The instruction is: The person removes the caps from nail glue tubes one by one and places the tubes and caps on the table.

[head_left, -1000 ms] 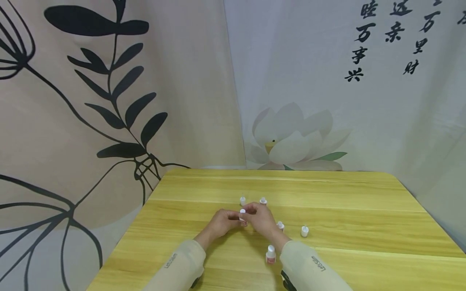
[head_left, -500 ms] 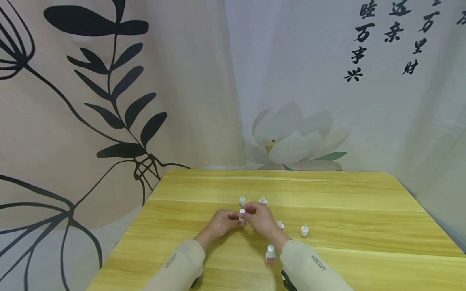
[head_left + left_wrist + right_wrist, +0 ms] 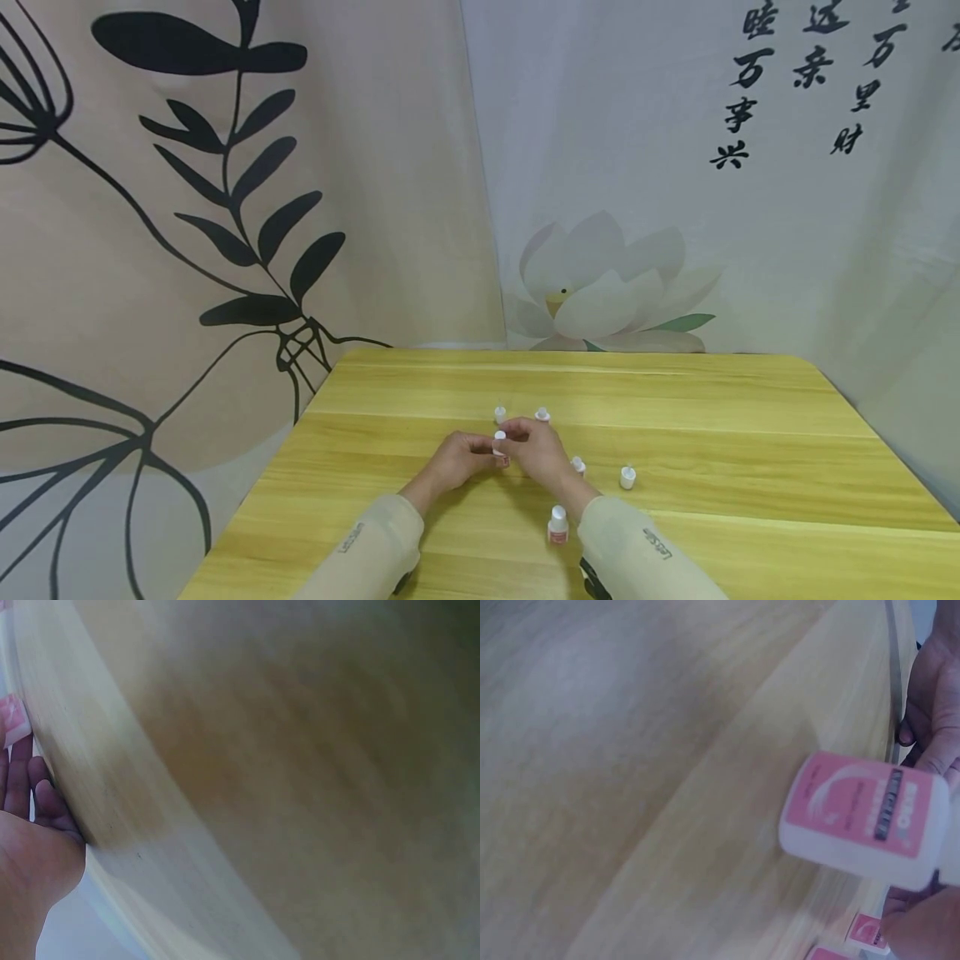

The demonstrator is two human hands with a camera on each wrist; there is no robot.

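Observation:
My left hand (image 3: pixel 456 460) and right hand (image 3: pixel 538 454) meet over the middle of the table. Between their fingertips is a small white bottle (image 3: pixel 500 446) with a white cap and a pink label. The left fingers hold its lower body, and the right thumb and finger pinch it higher up, near the cap. In the left wrist view, the left hand (image 3: pixel 37 855) shows beside the pink-labelled bottle (image 3: pixel 13 721). A capped bottle (image 3: pixel 557 527) stands near my right forearm; a large pink-labelled bottle (image 3: pixel 859 817) fills part of the right wrist view.
A small white cap-like piece (image 3: pixel 500 414) and a white-topped item (image 3: pixel 542 414) stand beyond the hands. Another white-topped bottle (image 3: pixel 577 466) is partly behind the right wrist. Farther right is a white cap (image 3: pixel 627 477). All rest on the wooden table (image 3: pixel 712 433), before a printed curtain.

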